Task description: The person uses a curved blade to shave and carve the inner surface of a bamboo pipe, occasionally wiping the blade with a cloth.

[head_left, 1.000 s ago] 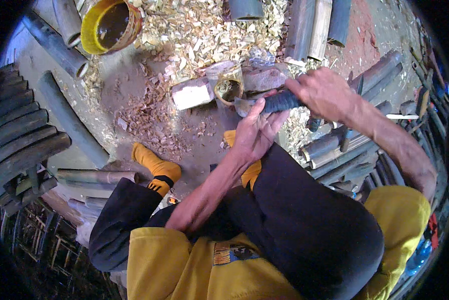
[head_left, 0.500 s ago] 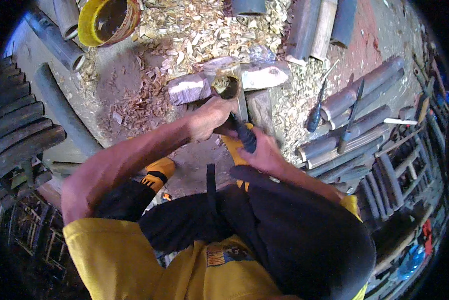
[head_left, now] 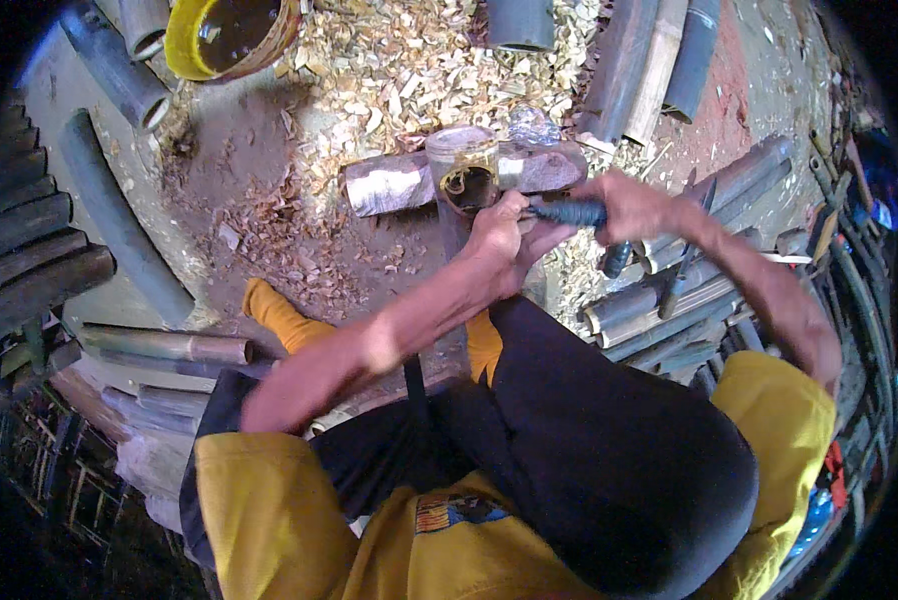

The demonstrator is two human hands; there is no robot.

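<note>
As I look down from my remote post, the dark-wrapped tool handle (head_left: 574, 212) spans the gap between my two hands, just right of the mouth of the bamboo tube (head_left: 461, 150). My right hand (head_left: 637, 210) has its fingers curled closely around the handle's right end; those of my left hand (head_left: 499, 240) are bent at the other end, but I can't tell whether they grip or merely steady it. I'd expect it to feel stiff, moderately weighty and tough, its ridged wrapping resisting slips; that wrapped length is where I'd take hold. The tube should be light, rigid and smooth-sided, best held by its outer wall. A rough block (head_left: 389, 185) shows on both sides of it. Beneath, the dusty floor (head_left: 239, 150) carries pale wood shavings (head_left: 409, 80) and a yellow bucket (head_left: 182, 45) of dark liquid (head_left: 234, 38); bamboo lengths (head_left: 128, 222) lie at left, and at right a slim-bladed tool (head_left: 686, 262) rests across split culms (head_left: 749, 175).
</note>
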